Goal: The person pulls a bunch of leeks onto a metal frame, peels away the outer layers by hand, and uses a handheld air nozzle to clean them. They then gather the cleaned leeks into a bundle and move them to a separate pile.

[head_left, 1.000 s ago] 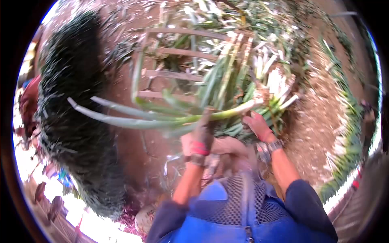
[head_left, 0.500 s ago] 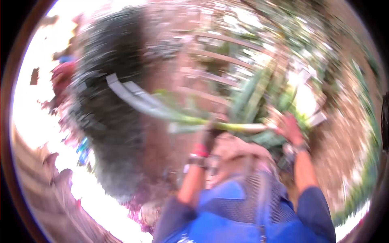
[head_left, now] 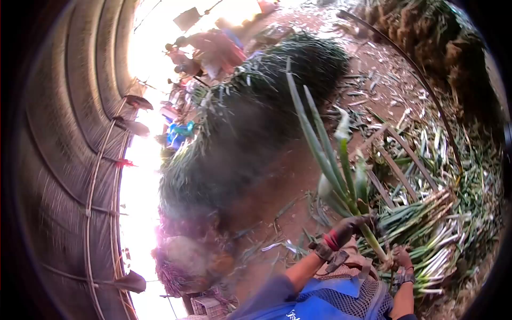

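Head view: left hand is clamped around the lower stem of one big green onion stalk, gloved, red band at the wrist. Stalk is in front of the torso, slanted, leaves fanning up and away over the bare soil, pale root end low, by the right hand. Right hand's fingers are bent in at that end; can't tell if they're pinching it or only touching. Hands are apart but near each other, short run of stem showing between them. My read on the step: single-stalk handling, left carries the load, right works at the roots. Next move calls for a firm left grip without crushing the stem, right fingertips free to work close to the base, and leaf clearance, since the long tops swing wide and could bend or snag. Just beyond the hands: heap of onion stalks, white ends bunched, beside a slatted wooden frame. Strewn leaf scraps around it. Long dark-green stack runs across the far side of the soil, well apart from the hands. Another person in reddish clothing is beyond it, too blurred to tell what they're doing. Blue garment at bottom is the wearer's.
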Available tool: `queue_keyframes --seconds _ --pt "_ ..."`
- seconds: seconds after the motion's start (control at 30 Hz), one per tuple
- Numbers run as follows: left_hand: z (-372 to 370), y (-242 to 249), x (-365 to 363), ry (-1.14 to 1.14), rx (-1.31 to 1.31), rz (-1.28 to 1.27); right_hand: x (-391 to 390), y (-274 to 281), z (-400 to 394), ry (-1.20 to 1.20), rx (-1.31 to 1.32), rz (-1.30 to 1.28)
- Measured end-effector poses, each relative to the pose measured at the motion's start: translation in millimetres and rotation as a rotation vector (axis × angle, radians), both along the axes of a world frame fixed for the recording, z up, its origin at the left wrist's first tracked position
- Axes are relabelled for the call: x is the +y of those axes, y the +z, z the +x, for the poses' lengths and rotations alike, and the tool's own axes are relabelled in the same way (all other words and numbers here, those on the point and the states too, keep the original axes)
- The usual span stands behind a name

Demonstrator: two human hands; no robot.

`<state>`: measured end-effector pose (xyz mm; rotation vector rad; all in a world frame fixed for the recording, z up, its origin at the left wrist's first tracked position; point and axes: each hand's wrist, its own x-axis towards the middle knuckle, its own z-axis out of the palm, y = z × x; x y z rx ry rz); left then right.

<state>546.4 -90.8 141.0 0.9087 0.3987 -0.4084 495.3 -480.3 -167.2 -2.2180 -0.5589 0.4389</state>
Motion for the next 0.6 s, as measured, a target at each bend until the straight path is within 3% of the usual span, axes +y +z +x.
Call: queue_keyframes --seconds 0.1,0.2,0.3,0.4,0.53,0.57,0.6 --pt "-4 22 3 -0.043 -0.057 -0.015 -9 -90 -5 0.370 -0.105 -0.201" --pt "-10 45 3 0.038 -0.162 -0.058 -3 -94 -40 0.211 0.382 -0.259" --pt "-13 66 -5 0.058 -0.191 0.008 -1 -109 -73 0.111 0.606 -0.279" --pt "-9 69 -14 0.032 -0.188 0.030 -7 -107 -93 0.059 0.661 -0.312" --pt "-8 58 -11 0.089 -0.267 0.031 -33 -63 -71 -0.162 0.439 -0.319" --pt "-10 48 -4 0.092 -0.224 0.229 -44 -57 -64 -0.234 0.359 -0.323" --pt "-13 42 15 0.014 -0.594 0.625 -63 -51 -59 -0.300 0.272 -0.337"
